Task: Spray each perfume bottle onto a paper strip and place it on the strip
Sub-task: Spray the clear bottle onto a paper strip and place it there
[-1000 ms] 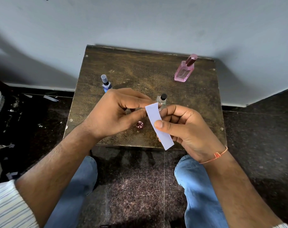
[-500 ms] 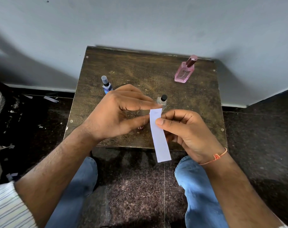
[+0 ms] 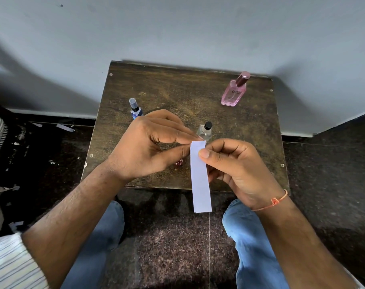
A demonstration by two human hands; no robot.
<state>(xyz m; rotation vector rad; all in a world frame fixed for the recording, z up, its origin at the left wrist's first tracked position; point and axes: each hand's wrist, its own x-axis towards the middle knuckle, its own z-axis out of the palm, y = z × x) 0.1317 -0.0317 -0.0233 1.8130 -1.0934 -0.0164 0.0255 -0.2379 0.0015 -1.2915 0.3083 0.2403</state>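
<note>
A white paper strip (image 3: 200, 180) hangs nearly straight down over the table's front edge. My right hand (image 3: 235, 170) pinches its top end between thumb and fingers. My left hand (image 3: 148, 149) pinches the strip's top left edge with thumb and forefinger. Behind the hands stands a small clear bottle with a black cap (image 3: 205, 131). A blue bottle with a clear cap (image 3: 135, 108) stands at the left, partly hidden by my left hand. A pink bottle with a dark red cap (image 3: 234, 91) stands at the far right. A small pink object (image 3: 179, 163) peeks out under my left hand.
The small dark wooden table (image 3: 177, 90) stands against a pale wall. Paper scraps (image 3: 64, 127) lie on the dark floor at the left. My knees in blue jeans (image 3: 252, 236) are below the table's front edge.
The strip has swung from tilted to nearly vertical and hangs lower. My left hand's finger and thumb have closed on its top edge.
</note>
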